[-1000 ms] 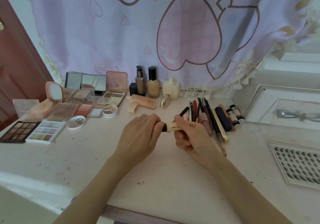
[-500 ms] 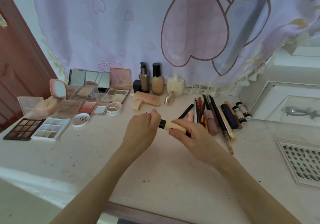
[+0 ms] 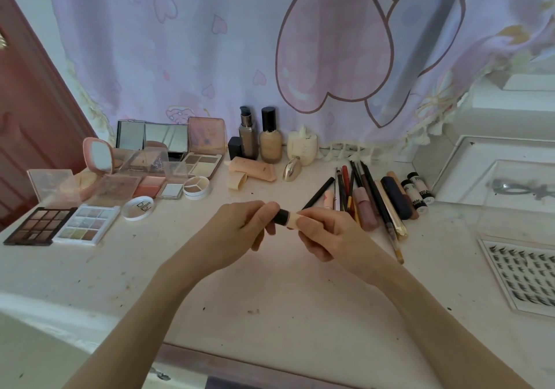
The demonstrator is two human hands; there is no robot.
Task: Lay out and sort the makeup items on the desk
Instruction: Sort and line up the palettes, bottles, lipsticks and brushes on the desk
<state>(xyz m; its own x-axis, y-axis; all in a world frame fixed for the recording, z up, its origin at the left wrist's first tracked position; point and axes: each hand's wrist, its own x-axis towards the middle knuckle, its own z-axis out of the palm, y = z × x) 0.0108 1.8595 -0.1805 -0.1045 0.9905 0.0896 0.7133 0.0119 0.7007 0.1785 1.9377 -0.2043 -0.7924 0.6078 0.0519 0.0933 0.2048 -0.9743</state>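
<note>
Both hands hold a small beige concealer tube (image 3: 290, 219) with a black cap above the middle of the desk (image 3: 270, 292). My left hand (image 3: 240, 229) pinches the black cap end. My right hand (image 3: 327, 235) grips the beige body, which its fingers mostly hide. Behind my right hand lies a row of pencils, brushes and lip tubes (image 3: 369, 199). Open eyeshadow palettes (image 3: 60, 226) and compacts (image 3: 99, 160) sit at the left. Two foundation bottles (image 3: 270, 136) stand at the back by the curtain.
A pink squeeze tube (image 3: 255, 170) and a gold item (image 3: 292, 170) lie near the bottles. A false-lash tray (image 3: 522, 274) rests at the right edge, with a clear box (image 3: 495, 175) behind it. A heart-print curtain (image 3: 270, 43) hangs at the back.
The tube has stayed between both hands above the desk's middle. My left hand's fingers have shifted on the black cap end. The camera has moved a little closer.
</note>
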